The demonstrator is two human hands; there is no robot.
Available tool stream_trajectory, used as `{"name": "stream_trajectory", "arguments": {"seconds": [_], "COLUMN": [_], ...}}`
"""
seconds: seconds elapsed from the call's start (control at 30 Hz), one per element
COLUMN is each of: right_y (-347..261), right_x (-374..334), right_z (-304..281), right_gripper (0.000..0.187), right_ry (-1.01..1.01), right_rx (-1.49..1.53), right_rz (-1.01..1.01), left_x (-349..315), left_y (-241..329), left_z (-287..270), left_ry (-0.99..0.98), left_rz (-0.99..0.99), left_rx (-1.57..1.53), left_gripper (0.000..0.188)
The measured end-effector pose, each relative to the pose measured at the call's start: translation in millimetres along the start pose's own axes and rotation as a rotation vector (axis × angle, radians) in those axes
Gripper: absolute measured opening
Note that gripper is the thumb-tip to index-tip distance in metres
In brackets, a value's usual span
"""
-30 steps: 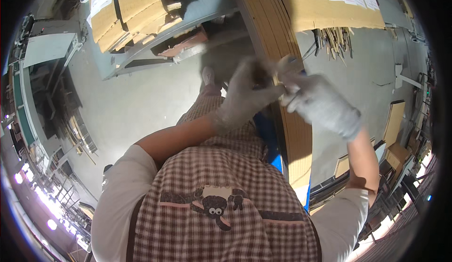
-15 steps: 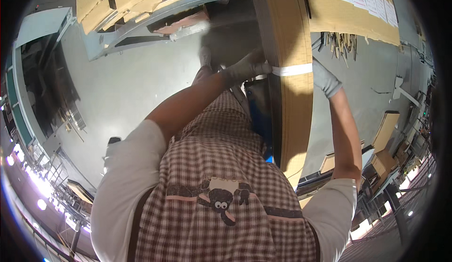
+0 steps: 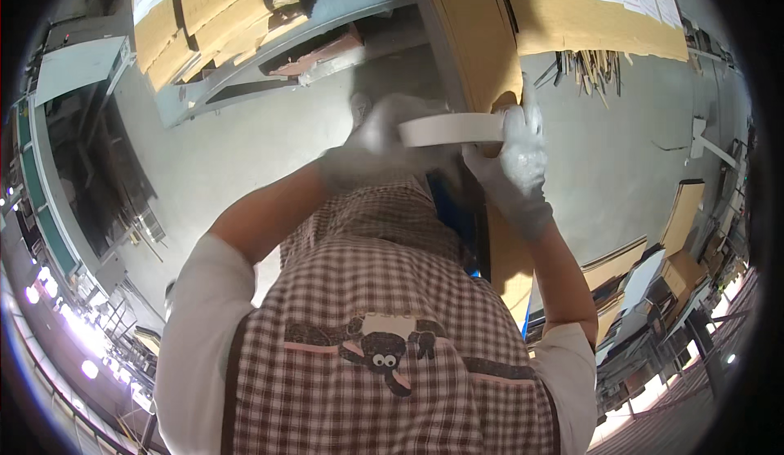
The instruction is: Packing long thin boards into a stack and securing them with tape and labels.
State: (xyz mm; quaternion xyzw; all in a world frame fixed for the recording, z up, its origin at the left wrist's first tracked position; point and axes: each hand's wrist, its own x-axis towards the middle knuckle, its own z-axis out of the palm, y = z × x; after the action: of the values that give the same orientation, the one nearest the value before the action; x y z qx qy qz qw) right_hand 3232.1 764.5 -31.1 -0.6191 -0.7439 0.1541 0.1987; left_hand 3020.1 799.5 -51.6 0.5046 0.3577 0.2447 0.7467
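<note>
A white band (image 3: 453, 130), slightly curved, spans the gap between my two gloved hands, above the near side of a tall cardboard stack (image 3: 474, 34). My left hand (image 3: 380, 140), in a grey glove and smeared by motion, is at the band's left end and appears closed on it; its single fingers do not show clearly. At the right end my right hand (image 3: 516, 157), also gloved, has the band between thumb and fingers, with some fingertips pointing up. The hands and band hide part of the stack.
Flattened cardboard (image 3: 224, 14) lies on a bench at the far left. At the far right, a cardboard sheet (image 3: 600, 34) bears white paper labels, with thin strips (image 3: 596, 71) hanging beneath it. More boards (image 3: 678, 218) lean at the right. Below is a grey floor (image 3: 245, 144).
The white band, earlier flat across the stack, now spans between my hands. My left hand has moved left and nearer; my right has come from the stack's far right side to its front.
</note>
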Motion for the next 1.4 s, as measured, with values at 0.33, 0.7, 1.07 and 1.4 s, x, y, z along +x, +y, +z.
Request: {"name": "stream_trajectory", "arguments": {"seconds": [0.33,0.7,1.07,1.4], "right_y": [19.1,76.4,111.1,7.1], "right_x": [59.2,71.0,54.2,36.0], "right_z": [-92.7,-14.4,11.1,-73.5], "right_gripper": [0.045,0.022,0.014,0.040], "right_ry": [-0.477,-0.366,-0.713,-0.421], "right_rx": [-0.140,0.122,0.064,-0.186], "right_rz": [0.099,0.264,-0.346,-0.135], "left_x": [83.2,67.2,57.0,-25.5], "left_y": [-8.5,-46.8,-94.4,-21.9], "left_z": [62.5,26.2,44.4,48.8], "left_ry": [0.420,0.783,0.539,0.529], "left_rz": [0.577,0.486,-0.189,-0.136], "left_rx": [0.977,0.252,0.018,0.184], "left_gripper": [0.075,0.058,0.071,0.092]}}
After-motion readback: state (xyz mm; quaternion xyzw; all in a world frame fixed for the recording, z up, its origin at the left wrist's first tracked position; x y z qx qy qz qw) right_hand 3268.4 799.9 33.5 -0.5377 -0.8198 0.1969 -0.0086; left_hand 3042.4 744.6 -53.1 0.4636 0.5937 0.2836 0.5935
